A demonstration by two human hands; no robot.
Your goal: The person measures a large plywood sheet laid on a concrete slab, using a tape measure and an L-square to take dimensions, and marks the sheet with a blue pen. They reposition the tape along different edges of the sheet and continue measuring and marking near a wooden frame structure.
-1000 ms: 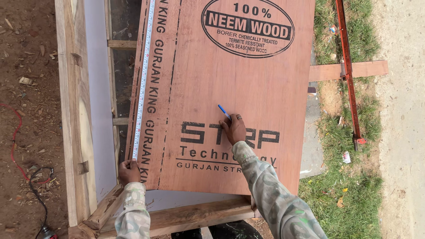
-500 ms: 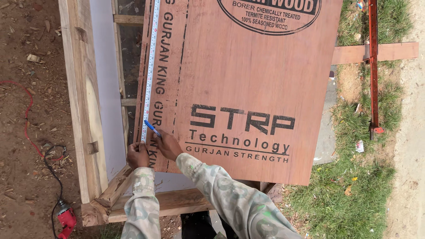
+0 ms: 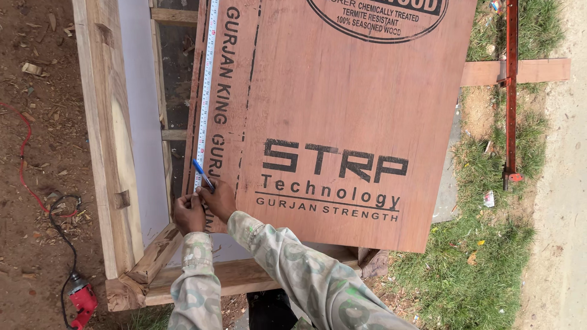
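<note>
- Left hand [image 3: 188, 214] pinches the near end of the tape measure [image 3: 205, 91] flat against the plywood sheet [image 3: 342, 110], fingers closed on it.
- Right hand [image 3: 219, 198] grips a blue pen [image 3: 202, 174], fingers closed around it, tip right beside the tape near the sheet's left edge.
- Tape runs straight up that left edge, away from the person; the sheet lies on a wooden frame [image 3: 107, 140].
- Doing it well, as I judge it: keep the tape taut and parallel to the edge, the end held firmly, the pen tip tight against the graduation, and make a short fine tick, not a smear.
- Risk: the tape sliding sideways if the left pinch loosens.
- Red power tool [image 3: 81, 300] with its cord on the dirt at left, well apart; red metal bar [image 3: 511, 91] on the grass at right.
</note>
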